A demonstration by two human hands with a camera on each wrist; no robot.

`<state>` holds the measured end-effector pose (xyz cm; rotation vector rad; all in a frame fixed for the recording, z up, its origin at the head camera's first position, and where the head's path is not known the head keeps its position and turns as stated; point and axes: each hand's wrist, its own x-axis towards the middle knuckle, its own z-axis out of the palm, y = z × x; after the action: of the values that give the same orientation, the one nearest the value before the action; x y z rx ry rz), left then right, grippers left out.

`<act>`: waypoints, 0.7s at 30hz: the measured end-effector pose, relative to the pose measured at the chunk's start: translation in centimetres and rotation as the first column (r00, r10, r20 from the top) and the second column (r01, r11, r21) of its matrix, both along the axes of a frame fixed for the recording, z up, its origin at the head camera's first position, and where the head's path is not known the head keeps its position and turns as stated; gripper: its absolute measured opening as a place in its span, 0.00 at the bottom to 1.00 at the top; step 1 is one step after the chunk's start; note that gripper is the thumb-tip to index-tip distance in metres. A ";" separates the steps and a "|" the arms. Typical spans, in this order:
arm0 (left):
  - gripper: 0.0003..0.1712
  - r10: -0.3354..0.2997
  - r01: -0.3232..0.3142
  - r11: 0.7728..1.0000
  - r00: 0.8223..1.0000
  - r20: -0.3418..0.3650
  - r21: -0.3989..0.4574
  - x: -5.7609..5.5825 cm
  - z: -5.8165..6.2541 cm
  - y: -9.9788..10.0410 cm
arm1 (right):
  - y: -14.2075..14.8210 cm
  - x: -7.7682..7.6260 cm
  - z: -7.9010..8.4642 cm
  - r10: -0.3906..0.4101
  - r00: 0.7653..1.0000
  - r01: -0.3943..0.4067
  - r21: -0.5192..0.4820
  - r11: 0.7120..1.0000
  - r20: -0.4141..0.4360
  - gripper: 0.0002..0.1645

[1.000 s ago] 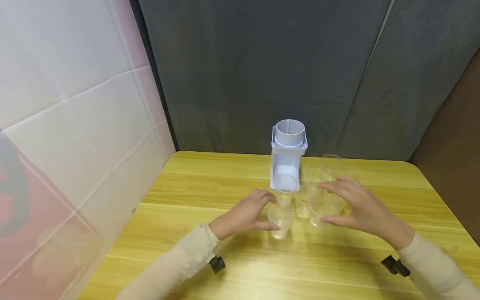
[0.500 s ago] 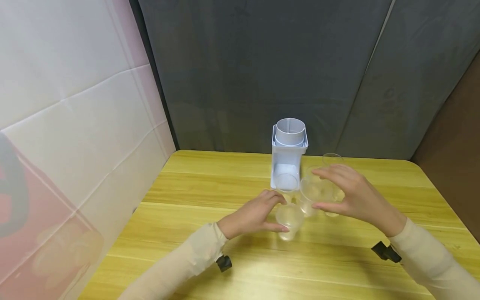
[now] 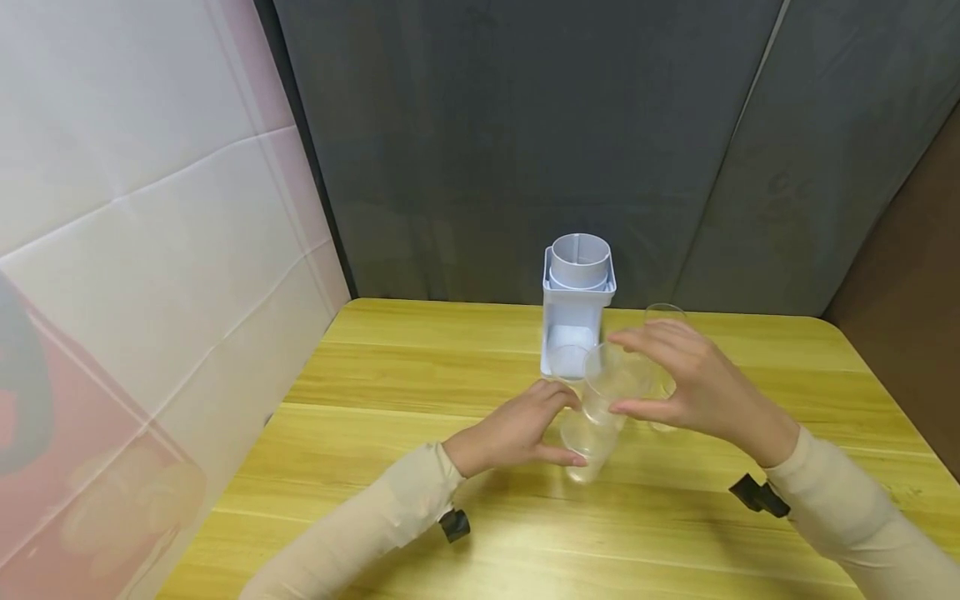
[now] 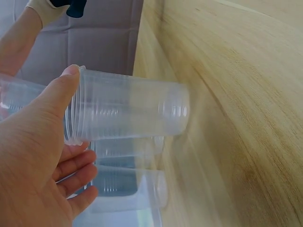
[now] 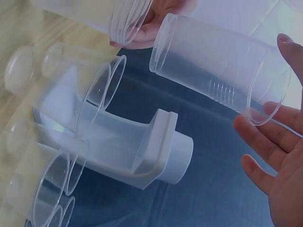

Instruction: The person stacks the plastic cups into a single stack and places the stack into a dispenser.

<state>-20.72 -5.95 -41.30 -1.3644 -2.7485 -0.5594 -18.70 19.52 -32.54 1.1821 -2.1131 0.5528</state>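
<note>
I have the left hand point(image 3: 517, 429) curled partway round a stack point(image 4: 128, 104) of clear cups, thumb at the rims and fingers beneath; I cannot tell if the stack's base touches the table point(image 3: 525, 554). Up and to its right, I see the right hand point(image 3: 693, 387) spread wide round a single cup point(image 5: 213, 61), thumb and fingertips at one end. That cup tilts, its far end toward the left hand. Beyond both hands stands the pale holder point(image 3: 573, 310), with standing cups point(image 5: 71, 90) nearer the hands.
</note>
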 end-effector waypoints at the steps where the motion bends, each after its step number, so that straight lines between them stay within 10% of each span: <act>1: 0.40 0.000 0.000 1.000 1.000 0.003 0.002 0.0 0.0 0.0 | -0.1 0.0 0.0 0.006 1.000 -0.006 -0.002 1.000 -0.002 0.41; 21: 0.47 -0.010 0.009 1.000 1.000 0.013 0.013 -0.2 -0.4 -0.1 | -1.0 0.6 -3.1 0.004 0.999 -0.005 0.026 1.000 0.042 0.42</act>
<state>-20.92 -6.02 -41.71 -1.3767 -2.7445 -0.5876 -18.15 18.56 -35.61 1.1990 -2.1593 0.5583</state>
